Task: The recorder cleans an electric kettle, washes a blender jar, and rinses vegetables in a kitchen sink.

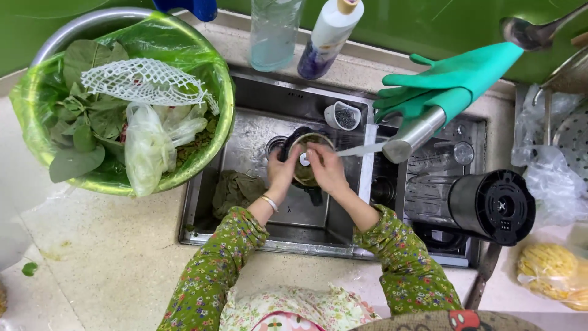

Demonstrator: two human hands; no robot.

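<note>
Over the steel sink (pixel 251 122) both my hands hold a round dark blender jar (pixel 309 160) with a handle, its open mouth facing up. My left hand (pixel 282 170) grips the jar's left side. My right hand (pixel 327 168) is on the right rim, fingers reaching into the mouth. Water streams from the steel tap (pixel 416 132) toward the jar. A wet greenish cloth (pixel 236 190) lies in the sink basin to the left.
A steel bowl lined with a green bag (pixel 122 98) holds leaves, white mesh and plastic bags at left. Green rubber gloves (pixel 447 79) drape over the tap. A black blender base (pixel 490 205) lies on the right. Bottles (pixel 324 37) stand behind the sink.
</note>
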